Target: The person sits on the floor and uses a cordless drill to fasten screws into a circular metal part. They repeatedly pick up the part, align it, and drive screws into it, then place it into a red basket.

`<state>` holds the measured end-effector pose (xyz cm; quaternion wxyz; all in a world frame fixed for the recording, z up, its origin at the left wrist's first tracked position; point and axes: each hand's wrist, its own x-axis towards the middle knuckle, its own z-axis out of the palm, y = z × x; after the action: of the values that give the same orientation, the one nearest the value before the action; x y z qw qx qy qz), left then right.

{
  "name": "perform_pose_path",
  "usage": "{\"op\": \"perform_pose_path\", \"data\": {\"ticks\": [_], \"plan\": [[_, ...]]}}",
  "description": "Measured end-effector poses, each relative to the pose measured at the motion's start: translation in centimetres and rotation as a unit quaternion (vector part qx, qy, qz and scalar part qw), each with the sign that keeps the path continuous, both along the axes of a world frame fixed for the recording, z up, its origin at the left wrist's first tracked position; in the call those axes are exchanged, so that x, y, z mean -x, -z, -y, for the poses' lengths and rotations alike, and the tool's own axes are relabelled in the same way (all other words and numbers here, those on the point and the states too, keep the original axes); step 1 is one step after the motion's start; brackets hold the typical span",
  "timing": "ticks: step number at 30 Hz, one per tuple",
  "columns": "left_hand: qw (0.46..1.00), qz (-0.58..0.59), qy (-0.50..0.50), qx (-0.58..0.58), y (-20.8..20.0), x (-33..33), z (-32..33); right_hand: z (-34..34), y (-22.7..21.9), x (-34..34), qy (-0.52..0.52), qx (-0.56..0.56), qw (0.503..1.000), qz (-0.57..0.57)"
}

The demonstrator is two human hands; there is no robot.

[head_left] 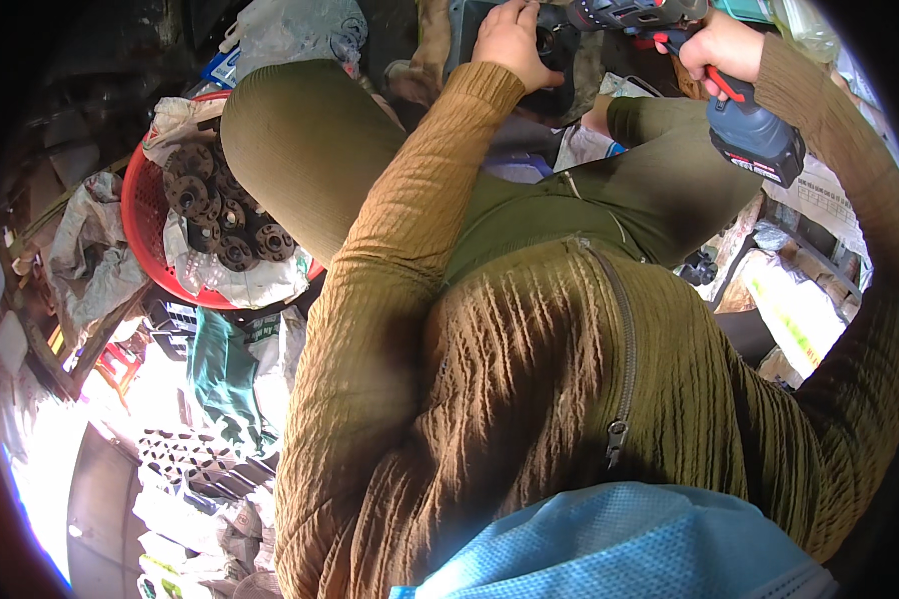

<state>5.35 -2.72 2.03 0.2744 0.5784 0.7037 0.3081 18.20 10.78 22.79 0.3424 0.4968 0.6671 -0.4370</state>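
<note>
My right hand (726, 45) is wrapped round the handle of a cordless drill (754, 140), dark blue-grey with red accents and a black battery. The drill's body lies level along the upper edge and points left toward my left hand. At the top centre my left hand (509, 45) grips a dark part (561, 50) with a round hole, its thumb lying along the near side. The drill's front end is close to that part; the upper edge cuts off the view, so I cannot tell whether they touch.
Left of my bent knee, a red plastic basket (142, 225) holds several dark round flanged metal parts (235, 250). A clear plastic bag (295, 35) lies beyond it. Sacks and a green cloth (220, 369) clutter the lower left; papers and packaging (794, 299) lie at the right.
</note>
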Motion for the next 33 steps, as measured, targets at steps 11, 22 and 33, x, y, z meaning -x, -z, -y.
{"op": "perform_pose_path", "data": {"ticks": [11, 22, 33], "plan": [[1.0, 0.004, 0.023, -0.014, -0.1, 0.6, 0.1, 0.5, -0.4, 0.4, -0.029, -0.042, 0.998, 0.046], [0.998, 0.028, 0.018, -0.045, 0.6, 0.7, 0.1, -0.8, 0.4, 0.2, -0.011, -0.041, 0.998, 0.052], [0.999, 0.031, 0.01, -0.037, 1.3, 0.6, -0.1, -1.0, 2.0, 0.2, -0.029, -0.025, 0.999, 0.03]]}}
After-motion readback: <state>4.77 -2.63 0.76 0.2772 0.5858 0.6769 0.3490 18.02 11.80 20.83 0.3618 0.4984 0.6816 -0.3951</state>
